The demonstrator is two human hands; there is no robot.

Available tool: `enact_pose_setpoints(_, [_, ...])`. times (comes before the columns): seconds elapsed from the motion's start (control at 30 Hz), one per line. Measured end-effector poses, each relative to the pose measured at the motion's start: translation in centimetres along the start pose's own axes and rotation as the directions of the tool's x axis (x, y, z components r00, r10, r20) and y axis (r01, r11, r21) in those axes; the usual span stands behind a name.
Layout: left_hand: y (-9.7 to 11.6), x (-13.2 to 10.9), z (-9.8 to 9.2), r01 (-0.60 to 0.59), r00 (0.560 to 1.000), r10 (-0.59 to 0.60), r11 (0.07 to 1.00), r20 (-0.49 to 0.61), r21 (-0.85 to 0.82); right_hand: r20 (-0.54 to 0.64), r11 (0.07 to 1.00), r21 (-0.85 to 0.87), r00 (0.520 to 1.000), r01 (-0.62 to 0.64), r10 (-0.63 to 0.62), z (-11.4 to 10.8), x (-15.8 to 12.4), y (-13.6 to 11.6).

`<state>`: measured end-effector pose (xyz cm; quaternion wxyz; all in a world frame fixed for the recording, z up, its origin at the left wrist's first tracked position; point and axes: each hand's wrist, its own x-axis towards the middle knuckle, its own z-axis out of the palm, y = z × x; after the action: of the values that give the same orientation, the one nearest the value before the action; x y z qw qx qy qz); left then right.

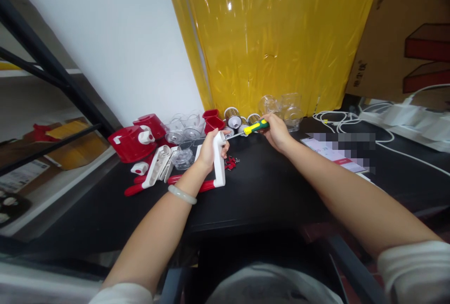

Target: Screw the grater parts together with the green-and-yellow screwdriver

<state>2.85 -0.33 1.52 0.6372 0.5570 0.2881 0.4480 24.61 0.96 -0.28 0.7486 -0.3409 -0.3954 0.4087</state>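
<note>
My left hand [208, 150] is closed around the upper end of a white crank handle [219, 163], whose red grip [206, 185] points left near the tabletop. In my right hand [277, 131] is a screwdriver [256, 126] with a yellow and green handle. Its metal shaft reaches left to the top end of the crank handle; whether the tip sits in a screw I cannot tell. Small red wing-shaped pieces [231, 163] lie on the table just right of the handle. More white crank handles [158, 167] with red grips rest to the left.
Red plastic housings [131, 142], clear plastic parts [183, 128], red hoppers [213, 121] and metal drums [232, 117] line the back of the black table [267, 191]. On the right are a printed sheet [330, 152], white cables [337, 119] and a cardboard box [397, 37].
</note>
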Motion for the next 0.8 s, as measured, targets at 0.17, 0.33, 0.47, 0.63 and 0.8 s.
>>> enact_pose_setpoints(0.17, [0.02, -0.04, 0.0, 0.016, 1.0, -0.016, 1.0, -0.006, -0.007, -0.003, 1.0, 0.018, 1.0, -0.015, 0.015, 0.27, -0.31, -0.13])
enact_pose_setpoints(0.33, [0.05, -0.02, 0.05, 0.034, 0.999, -0.034, 0.999, -0.017, -0.016, 0.012, 0.999, 0.03, 1.0, -0.014, 0.013, 0.33, -0.54, -0.24])
enact_pose_setpoints(0.47, [-0.03, 0.0, 0.07, 0.02, 1.0, -0.02, 1.0, -0.018, -0.008, 0.025, 0.999, -0.009, 0.999, 0.033, -0.033, 0.11, -0.16, -0.18])
enact_pose_setpoints(0.63, [-0.11, 0.01, 0.01, 0.009, 1.0, -0.009, 1.0, -0.007, 0.009, 0.033, 0.998, -0.034, 0.998, 0.05, -0.049, 0.07, -0.05, -0.1])
enact_pose_setpoints(0.8, [-0.07, -0.01, 0.03, 0.02, 1.0, -0.02, 1.0, -0.015, 0.006, 0.014, 1.0, -0.01, 1.0, 0.022, -0.022, 0.27, -0.34, -0.16])
